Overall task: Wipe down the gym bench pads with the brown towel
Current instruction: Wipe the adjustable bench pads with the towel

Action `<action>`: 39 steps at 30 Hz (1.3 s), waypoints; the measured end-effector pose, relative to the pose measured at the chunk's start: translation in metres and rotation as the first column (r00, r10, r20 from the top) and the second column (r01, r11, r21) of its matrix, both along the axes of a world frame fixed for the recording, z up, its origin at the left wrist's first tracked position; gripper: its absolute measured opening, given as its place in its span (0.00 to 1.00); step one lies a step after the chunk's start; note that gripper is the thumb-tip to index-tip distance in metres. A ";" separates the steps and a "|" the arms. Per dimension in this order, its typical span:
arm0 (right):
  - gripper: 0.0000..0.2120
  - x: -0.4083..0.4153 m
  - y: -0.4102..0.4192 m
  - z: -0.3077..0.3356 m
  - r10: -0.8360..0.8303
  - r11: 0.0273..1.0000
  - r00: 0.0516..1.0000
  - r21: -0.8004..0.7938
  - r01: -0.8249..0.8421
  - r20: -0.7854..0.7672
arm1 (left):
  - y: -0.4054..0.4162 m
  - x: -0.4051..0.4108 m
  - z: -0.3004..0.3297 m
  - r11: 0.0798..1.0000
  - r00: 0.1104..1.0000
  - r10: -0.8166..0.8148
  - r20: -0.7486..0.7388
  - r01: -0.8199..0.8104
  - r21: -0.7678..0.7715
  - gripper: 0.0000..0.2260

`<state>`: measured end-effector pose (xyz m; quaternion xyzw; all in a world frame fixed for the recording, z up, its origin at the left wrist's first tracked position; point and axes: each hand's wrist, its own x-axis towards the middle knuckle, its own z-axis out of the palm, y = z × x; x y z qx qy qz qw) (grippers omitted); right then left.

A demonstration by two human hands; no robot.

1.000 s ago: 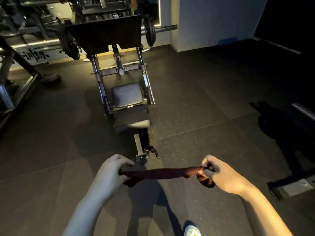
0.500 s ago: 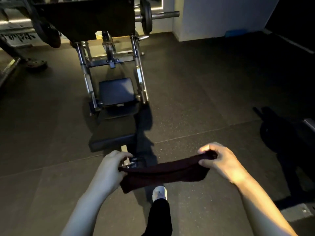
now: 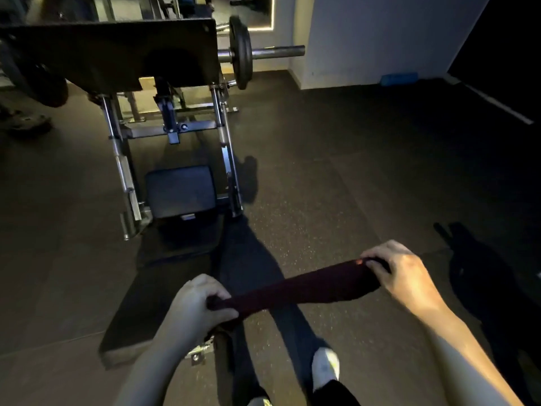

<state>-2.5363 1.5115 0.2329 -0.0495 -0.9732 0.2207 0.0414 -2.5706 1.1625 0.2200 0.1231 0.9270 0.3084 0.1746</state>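
Because the brown towel (image 3: 304, 288) is soft, light cloth, it sags and bunches wherever it is not held, so it looks best taken at its two ends and kept taut, or folded into a flat wad under one palm for wiping. It stretches across the lower middle of the frame, in the air above the floor and apart from the pads. The left hand (image 3: 199, 306) has its fingers curled round the lower end; the right hand (image 3: 401, 273) pinches the higher end between thumb and curled fingers.

The long bench pad (image 3: 164, 291) lies dark at lower left, just beside the left hand, and the smaller seat pad (image 3: 180, 191) sits further up the frame at centre left; their vinyl-like skin is probably smooth and firm. Around the seat stand chrome rails (image 3: 123, 174), with a dark footplate (image 3: 117, 54) and a weight plate (image 3: 241, 51) on its bar at the top. Those rails crowd the seat's sides and could snag loose cloth. The dim light hides much of the pads' edges.
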 end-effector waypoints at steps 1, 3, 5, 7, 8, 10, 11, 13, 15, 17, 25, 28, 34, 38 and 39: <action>0.10 -0.020 0.005 -0.004 -0.010 1.000 1.000 -0.017 0.010 0.003 | 0.008 -0.013 -0.001 1.000 1.000 0.014 0.015 -0.014 0.004 0.07; 0.09 -0.061 0.013 -0.009 -0.013 0.997 1.000 -0.077 0.015 0.020 | 0.020 -0.039 -0.005 0.997 0.997 0.076 0.027 -0.077 0.012 0.07; 0.10 -0.102 0.022 -0.014 0.012 0.991 0.998 -0.136 -0.005 0.054 | 0.033 -0.063 -0.009 0.981 0.981 0.192 0.035 -0.192 0.020 0.09; 0.11 -0.140 0.039 -0.016 0.032 0.979 0.998 -0.201 -0.021 0.051 | 0.054 -0.086 -0.012 0.960 0.960 0.279 0.032 -0.280 0.025 0.10; 0.10 -0.158 0.048 -0.017 0.042 0.974 0.998 -0.225 -0.029 0.051 | 0.065 -0.099 -0.013 0.950 0.950 0.308 0.047 -0.309 0.030 0.09; 0.08 -0.194 0.066 -0.017 0.060 0.969 0.995 -0.245 -0.040 0.074 | 0.088 -0.128 -0.008 0.939 0.935 0.338 0.108 -0.343 0.029 0.07; 0.08 -0.212 0.076 -0.016 0.060 0.965 0.995 -0.261 -0.036 0.084 | 0.100 -0.143 -0.004 0.937 0.931 0.341 0.132 -0.347 0.026 0.06; 0.07 -0.246 0.090 -0.011 0.085 0.958 0.993 -0.282 -0.058 0.086 | 0.120 -0.169 0.002 0.927 0.925 0.364 0.108 -0.371 0.051 0.04; 0.05 -0.281 0.099 -0.006 0.118 0.959 0.989 -0.271 -0.089 0.093 | 0.135 -0.192 0.003 0.904 0.907 0.417 0.055 -0.421 0.072 0.03; 0.05 -0.308 0.100 -0.006 0.152 0.958 0.984 -0.258 -0.123 0.097 | 0.142 -0.208 0.003 0.868 0.871 0.489 0.056 -0.492 0.074 0.03; 0.11 -0.416 0.074 -0.020 0.235 0.878 0.971 -0.439 -0.190 0.049 | 0.123 -0.280 -0.023 0.751 0.754 0.632 0.180 -0.653 0.094 0.05; 0.11 -0.463 0.044 -0.024 0.299 0.874 0.952 -0.419 -0.247 0.062 | 0.100 -0.318 -0.037 0.736 0.740 0.644 0.194 -0.668 0.110 0.06; 0.07 -0.577 -0.035 -0.017 0.510 0.837 0.843 -0.327 -0.439 0.173 | 0.047 -0.381 -0.049 0.585 0.599 0.764 0.240 -0.800 0.134 0.05; 0.08 -0.628 -0.088 -0.020 0.638 0.744 0.760 -0.352 -0.568 0.124 | 0.012 -0.408 -0.048 0.453 0.470 0.877 0.103 -0.879 0.151 0.06; 0.09 -0.637 -0.100 -0.022 0.666 0.726 0.732 -0.356 -0.589 0.147 | 0.004 -0.412 -0.046 0.411 0.424 0.904 0.063 -0.899 0.152 0.07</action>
